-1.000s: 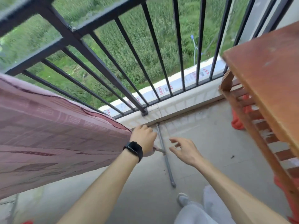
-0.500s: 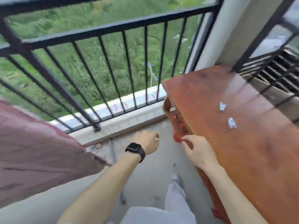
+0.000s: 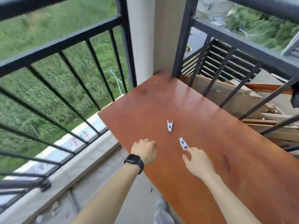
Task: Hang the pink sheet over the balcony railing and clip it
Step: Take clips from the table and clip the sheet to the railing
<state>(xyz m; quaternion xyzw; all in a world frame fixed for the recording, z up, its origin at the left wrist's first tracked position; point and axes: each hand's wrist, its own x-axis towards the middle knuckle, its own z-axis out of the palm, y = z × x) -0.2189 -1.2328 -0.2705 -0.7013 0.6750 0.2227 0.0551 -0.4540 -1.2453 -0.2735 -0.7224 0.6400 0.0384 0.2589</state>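
Observation:
Two white clothes clips lie on a reddish-brown table top. The farther clip rests near the middle, the nearer clip just beyond my right fingertips. My right hand hovers over the table with fingers spread, its forefinger almost touching the nearer clip. My left hand, with a black watch on the wrist, is loosely curled at the table's left edge and holds nothing. The black balcony railing runs along the left. The pink sheet is out of view.
A pale concrete pillar stands at the corner behind the table. A second black railing runs along the right, with cardboard and wooden boards piled behind it. Grey balcony floor lies below my arms.
The view has swung right, from the hanging pink sheet to the table. My left hand let go of the sheet's edge, and both hands moved over the table toward the clips.

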